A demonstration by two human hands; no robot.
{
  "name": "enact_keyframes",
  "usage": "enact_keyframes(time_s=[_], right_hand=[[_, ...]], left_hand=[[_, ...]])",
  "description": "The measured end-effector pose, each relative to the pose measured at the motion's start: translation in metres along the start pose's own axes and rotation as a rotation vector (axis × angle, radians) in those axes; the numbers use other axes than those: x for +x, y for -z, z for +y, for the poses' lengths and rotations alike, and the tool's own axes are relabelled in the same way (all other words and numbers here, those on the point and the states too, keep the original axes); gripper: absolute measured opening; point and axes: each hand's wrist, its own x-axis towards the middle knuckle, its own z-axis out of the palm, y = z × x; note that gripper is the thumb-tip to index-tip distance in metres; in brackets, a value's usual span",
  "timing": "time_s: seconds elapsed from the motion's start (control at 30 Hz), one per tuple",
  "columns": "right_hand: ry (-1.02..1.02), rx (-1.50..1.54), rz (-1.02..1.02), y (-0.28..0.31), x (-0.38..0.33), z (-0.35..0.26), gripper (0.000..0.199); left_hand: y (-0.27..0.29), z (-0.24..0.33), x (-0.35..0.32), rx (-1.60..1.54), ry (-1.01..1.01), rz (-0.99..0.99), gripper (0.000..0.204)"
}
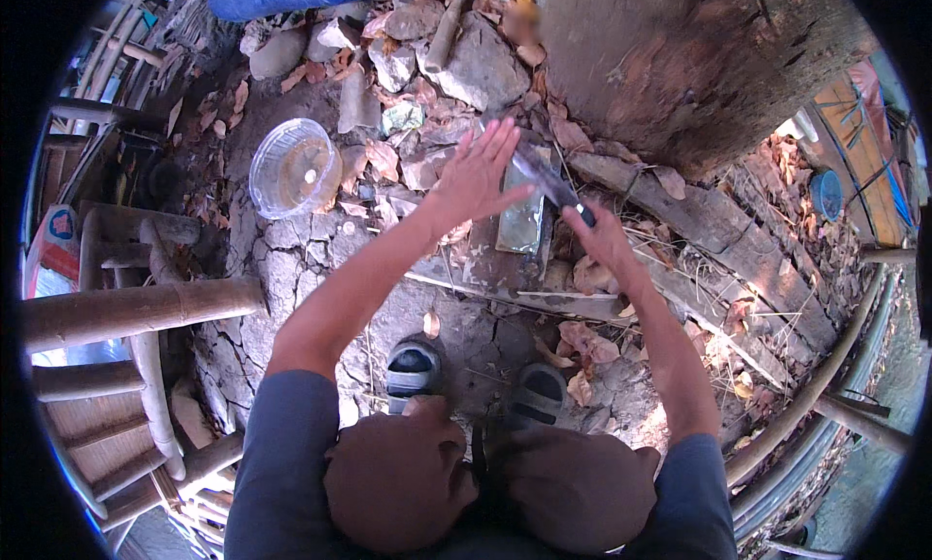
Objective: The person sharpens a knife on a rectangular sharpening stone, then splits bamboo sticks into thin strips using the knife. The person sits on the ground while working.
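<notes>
We saw the person squatting on cracked dirt ground (291, 259), knees at the bottom edge, sandals (413, 366) below the hands. Right hand (604, 238) was closed around the dark handle of a knife (544, 177); the blade ran up-left from the fist and looked motion-blurred. Left hand (476, 172) was flat and open, fingers spread and straight, gripping nothing; its fingertips lay on or just over the blade, contact not resolvable. Under both hands a pale rectangular stone (524, 215) lay on the ground, resting on dark planks (699, 220) that ran toward the right edge. Knife was directly above the stone's top end. A clear plastic bowl (294, 167) with some brownish water sat on the ground well to the left of the hands. Large tree trunk (680, 65) stood just beyond the stone, top right. Grey rocks (476, 70) and dry leaves were piled at the top. Bamboo poles (136, 312) crossed the left side.
</notes>
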Motion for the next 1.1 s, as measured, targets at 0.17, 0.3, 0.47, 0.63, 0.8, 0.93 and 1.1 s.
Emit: enact_keyframes(time_s=[0.17,0.3,0.47,0.63,0.8,0.93,1.1], right_hand=[[0.071,-0.03,0.059,-0.019,-0.048,0.046,0.053],[0.046,0.001,0.096,-0.014,-0.041,0.037,0.046],[0.064,0.052,0.115,-0.043,-0.108,0.081,0.048],[-0.097,0.019,0.068,-0.008,-0.061,0.046,0.048],[0.032,0.046,0.153,-0.045,-0.134,0.073,0.046],[-0.252,-0.107,0.093,-0.006,-0.072,0.034,0.046],[0.085,0.14,0.219,-0.045,-0.134,0.064,0.042]], left_hand=[[0.014,0.043,-0.065,-0.099,-0.14,-0.262,0.096],[0.001,0.034,-0.011,-0.038,-0.078,-0.069,0.097],[0.016,0.073,-0.078,-0.277,-0.195,-0.273,0.088],[0.003,0.048,-0.002,-0.085,-0.148,0.048,0.093],[0.004,0.071,-0.064,-0.251,-0.232,-0.189,0.095],[-0.004,0.058,-0.024,-0.119,-0.199,-0.062,0.093],[0.006,0.077,-0.057,-0.231,-0.231,-0.229,0.092]])
